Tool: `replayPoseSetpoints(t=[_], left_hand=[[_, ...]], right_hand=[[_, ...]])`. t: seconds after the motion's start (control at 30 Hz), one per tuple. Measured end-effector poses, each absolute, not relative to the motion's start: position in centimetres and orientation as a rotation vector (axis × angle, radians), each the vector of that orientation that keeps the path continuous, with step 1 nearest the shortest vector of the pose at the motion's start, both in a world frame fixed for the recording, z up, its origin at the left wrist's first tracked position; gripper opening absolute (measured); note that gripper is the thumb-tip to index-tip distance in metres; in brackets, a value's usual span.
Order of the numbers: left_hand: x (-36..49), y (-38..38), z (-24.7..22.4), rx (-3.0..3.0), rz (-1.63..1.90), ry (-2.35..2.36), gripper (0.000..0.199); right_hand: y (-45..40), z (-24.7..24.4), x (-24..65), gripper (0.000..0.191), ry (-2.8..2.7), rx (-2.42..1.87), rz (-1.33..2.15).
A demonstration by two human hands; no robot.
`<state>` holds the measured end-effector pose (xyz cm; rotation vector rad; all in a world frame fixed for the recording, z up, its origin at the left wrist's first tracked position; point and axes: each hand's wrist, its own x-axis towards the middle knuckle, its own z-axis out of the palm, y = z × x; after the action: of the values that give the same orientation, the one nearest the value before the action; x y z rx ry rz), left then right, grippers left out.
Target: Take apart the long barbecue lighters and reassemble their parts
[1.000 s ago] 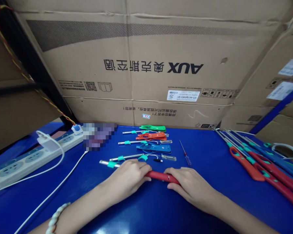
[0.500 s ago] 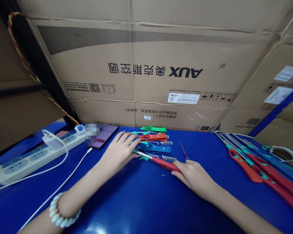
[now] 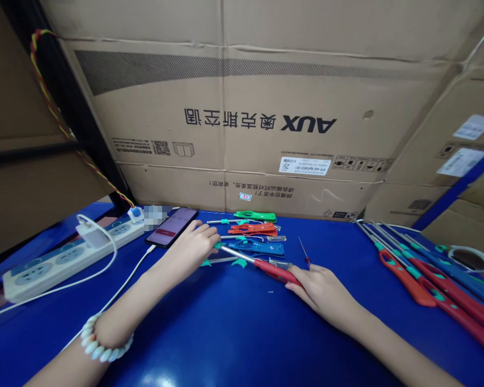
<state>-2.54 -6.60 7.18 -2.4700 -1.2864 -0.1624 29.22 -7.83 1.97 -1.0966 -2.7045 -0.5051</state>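
Observation:
My right hand [image 3: 326,295] is closed around the handle of a red gas lighter [image 3: 276,271], whose metal tube [image 3: 236,252] points up and left. At the tube's far end, my left hand [image 3: 196,242] is closed with a small teal piece [image 3: 218,245] at its fingertips. Beyond the lighter lie a blue handle shell [image 3: 256,248], an orange handle shell [image 3: 254,230] and a green handle shell [image 3: 258,216], with metal rods and clear tanks beside them. A thin screwdriver [image 3: 305,252] lies by my right fingertips, its handle partly hidden.
Several long lighters [image 3: 431,279] lie on the blue table [image 3: 242,333] at right. On the left are a phone [image 3: 171,228], a white power strip [image 3: 76,255] and a charging cable [image 3: 139,262]. A small screw [image 3: 270,292] lies near my right hand. Behind stands a large cardboard box [image 3: 246,80].
My left hand has drawn back leftward, from over the parts to the tube's end, uncovering the rods and teal pieces. My right hand keeps hold of the red lighter. The view has shifted slightly.

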Motion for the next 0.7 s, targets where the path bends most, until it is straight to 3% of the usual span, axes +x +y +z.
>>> replayPoseSetpoints(t=[0.33, 0.5, 0.7], left_hand=[[2.3, -9.3, 4.5, -2.655, -0.415, -0.832, 0.015], [1.8, -9.1, 5.0, -2.633, -0.329, -0.963, 0.027], [2.0, -9.5, 4.8, -2.717, -0.225, -1.018, 0.031]], right_hand=[[-9.1, 1.8, 27.8, 0.031, -2.609, -0.808, -0.597], [-9.1, 1.7, 27.9, 0.037, -2.601, -0.839, -0.557], [-9.2, 1.6, 27.9, 0.028, -2.633, -0.84, -0.516]])
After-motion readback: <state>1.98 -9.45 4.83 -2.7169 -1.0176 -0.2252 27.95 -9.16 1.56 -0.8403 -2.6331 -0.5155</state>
